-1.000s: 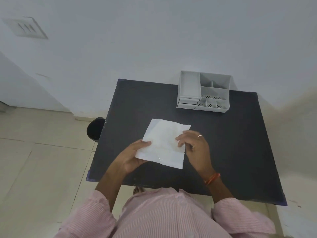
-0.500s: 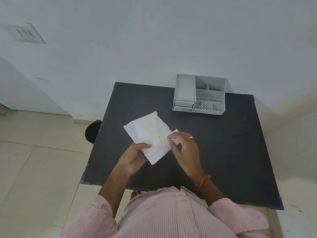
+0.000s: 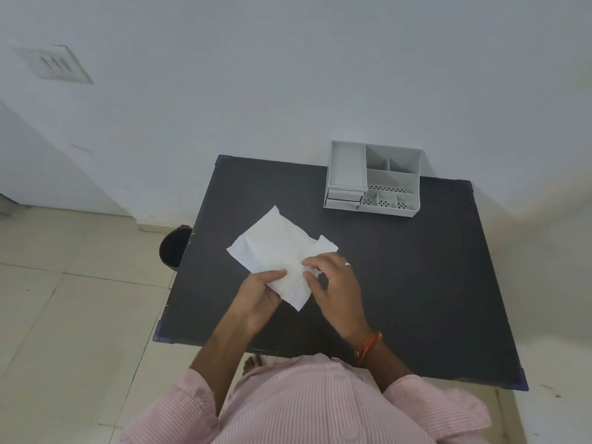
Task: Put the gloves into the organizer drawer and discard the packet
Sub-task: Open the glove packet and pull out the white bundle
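The white packet [image 3: 275, 251] is held above the dark desk [image 3: 416, 283], creased, a flap lifted at its right end. Left hand [image 3: 256, 299] grip pinches its lower edge; right hand [image 3: 333, 283] fingers pinch its right side. Contents hidden. Grey organizer [image 3: 373, 179] stands by the wall, well apart

Soft, even light fills the scene, fairly bright and free of harsh glare. The dark table [image 3: 416, 283] looks matte, with no reflections. The grey organizer [image 3: 373, 179] casts a faint shadow on the wall [image 3: 288, 75] to its right, and a broader dim patch darkens the wall's right side. The white packet [image 3: 275, 251] nears overexposure. Wide-angle distortion bends lines near the edges, and detail is slightly soft throughout.
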